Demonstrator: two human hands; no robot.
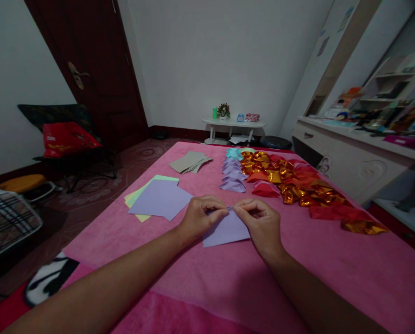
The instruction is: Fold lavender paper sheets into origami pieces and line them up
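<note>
A sheet of lavender paper [228, 230] lies in front of me on the pink cloth [179, 260]. My left hand [204, 214] pinches its far edge between thumb and fingers. Close beside it, my right hand [261, 222] pinches the same edge, which looks narrowly folded between the fingertips. Left of my hands are flat lavender sheets [158, 199] over green and yellow ones. Folded lavender paper pieces [233, 178] stand in a column beyond my right hand. Next to them are rows of folded gold foil and red pieces [290, 190].
A fanned stack of grey-brown sheets [189, 162] lies at the table's far left. Beyond the table stand a low white side table [233, 123] and a cluttered white dresser [360, 144]. On the left, a red bag [68, 138] rests on a folding chair.
</note>
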